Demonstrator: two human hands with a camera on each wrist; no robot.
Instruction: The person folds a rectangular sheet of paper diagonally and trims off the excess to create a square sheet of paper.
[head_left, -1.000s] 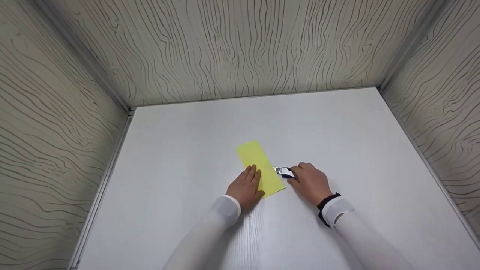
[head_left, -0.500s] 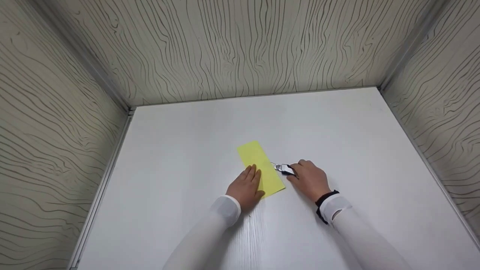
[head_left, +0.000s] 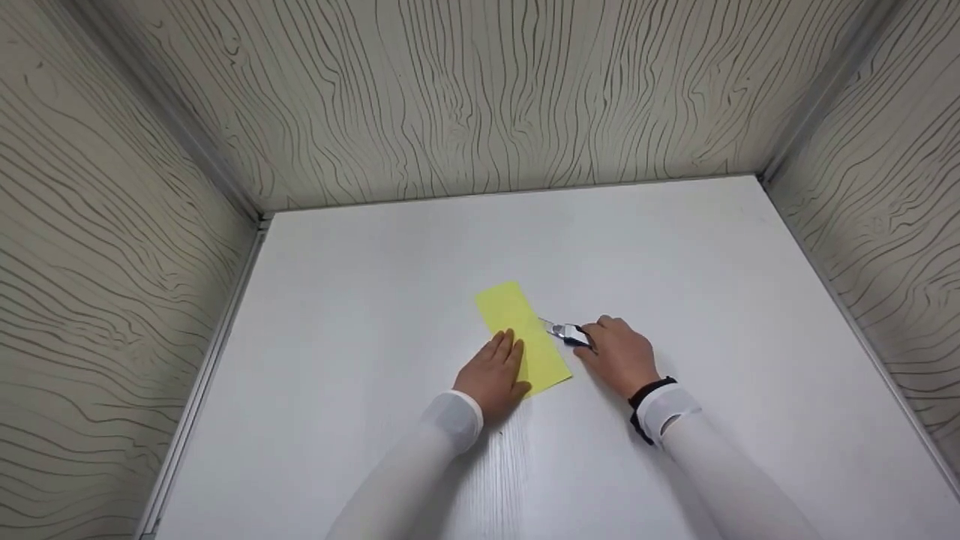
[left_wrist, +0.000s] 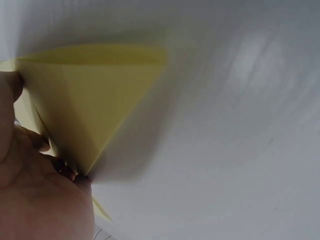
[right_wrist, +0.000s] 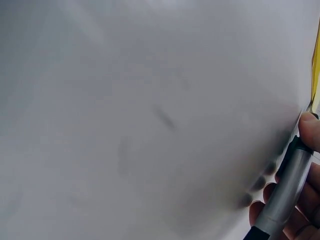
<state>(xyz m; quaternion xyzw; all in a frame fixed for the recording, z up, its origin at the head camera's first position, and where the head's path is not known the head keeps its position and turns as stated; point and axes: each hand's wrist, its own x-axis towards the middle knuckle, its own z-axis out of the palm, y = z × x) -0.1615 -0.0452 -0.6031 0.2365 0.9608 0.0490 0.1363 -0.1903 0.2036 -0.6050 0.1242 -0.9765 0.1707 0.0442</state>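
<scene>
A folded sheet of yellow paper lies aslant on the white tabletop. My left hand rests on its lower left part with fingers straight. In the left wrist view the paper bulges open between its layers near the thumb. My right hand grips a utility knife with a silver and black body. Its blade points left and meets the paper's right edge; the tip appears to sit at the fold. From the right wrist, the grey handle shows between thumb and curled fingers.
The white tabletop spreads around both hands. Wood-patterned panels stand along its back, left and right sides, with metal frame strips at the joins.
My right hand has slid slightly up and away along the paper's right edge, taking the knife blade with it. The left hand and the paper stay nearly in place.
</scene>
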